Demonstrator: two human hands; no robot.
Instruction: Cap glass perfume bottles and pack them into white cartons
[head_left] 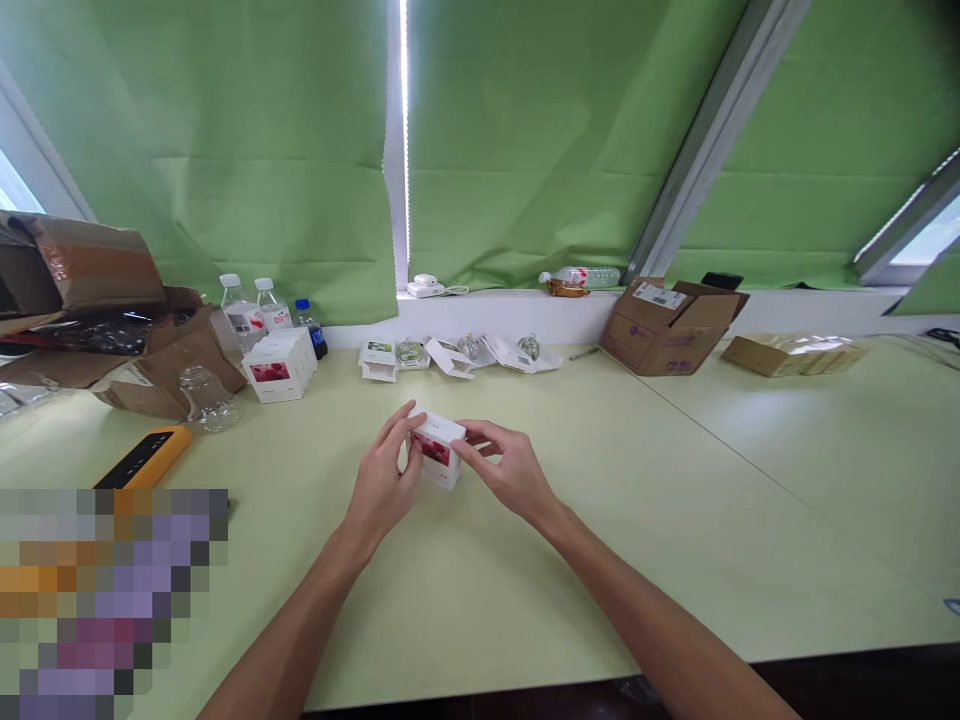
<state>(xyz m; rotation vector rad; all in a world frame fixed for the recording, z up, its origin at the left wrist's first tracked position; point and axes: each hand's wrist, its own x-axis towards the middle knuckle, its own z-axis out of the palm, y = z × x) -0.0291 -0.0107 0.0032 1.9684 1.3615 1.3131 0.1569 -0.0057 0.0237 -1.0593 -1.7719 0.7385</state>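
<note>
A small white carton (439,462) with a dark red picture on its front stands on the pale table between my two hands. The fingers of my left hand (388,475) wrap its left side, with the thumb on the front face. At the upper right edge, my right hand (506,460) pinches the carton between thumb and fingers. The carton's top looks closed. Beyond it, along the back of the table, lie opened white boxes (450,358) with small glass bottles, one a round greenish bottle (411,352).
Several similar white cartons (279,366) stand back left, near drink bottles (241,315) and a torn cardboard box (142,340). A clear plastic bottle (210,400) and an orange power strip (150,458) lie left. Back right are a brown box (667,328) and a shallow tray (795,355).
</note>
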